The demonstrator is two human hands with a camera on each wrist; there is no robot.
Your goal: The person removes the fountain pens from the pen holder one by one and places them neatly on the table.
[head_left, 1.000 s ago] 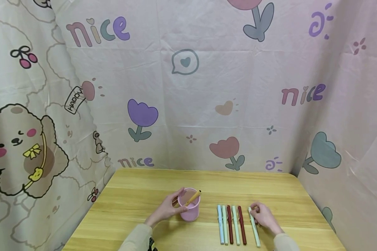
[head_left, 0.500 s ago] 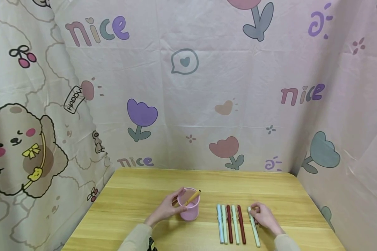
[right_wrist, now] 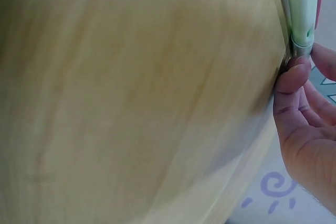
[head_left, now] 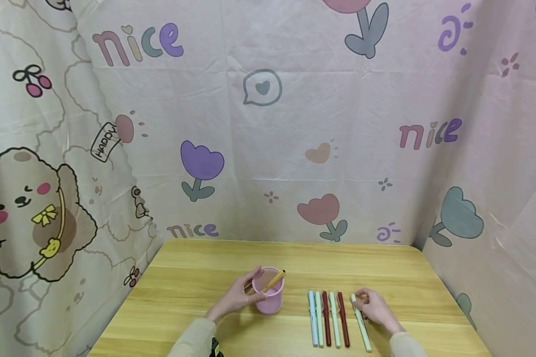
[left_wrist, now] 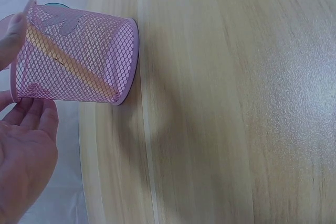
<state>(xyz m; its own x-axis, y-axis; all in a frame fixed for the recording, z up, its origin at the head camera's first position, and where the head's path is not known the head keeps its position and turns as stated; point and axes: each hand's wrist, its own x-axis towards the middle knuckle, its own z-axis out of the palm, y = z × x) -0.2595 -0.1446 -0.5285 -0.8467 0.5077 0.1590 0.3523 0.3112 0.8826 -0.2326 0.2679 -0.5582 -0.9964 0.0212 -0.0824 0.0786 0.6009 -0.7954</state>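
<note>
My left hand [head_left: 237,298] grips the rim side of a pink mesh pen holder [head_left: 270,304], thumb on the near side and fingers behind it. Inside the holder leans a yellow pen [head_left: 276,279], its dark-tipped end above the rim. Through the mesh in the left wrist view, the pen [left_wrist: 73,65] slants down to the base. At the right, my right hand [head_left: 376,308] pinches the far end of a light green pen [head_left: 363,331] that lies slanted on the table. The right wrist view shows thumb and fingertips at the end of that green pen [right_wrist: 301,11].
Left of the held pen, several pens lie side by side: a light blue pen [head_left: 313,320], light green pens [head_left: 335,320] and dark red pens [head_left: 344,320]. The wooden table [head_left: 196,267] ends at a printed curtain [head_left: 268,148] behind and at both sides.
The far end of the light green pen under my right hand has shifted slightly left, so it slants a little more. My left hand and the pen holder stay in place.
</note>
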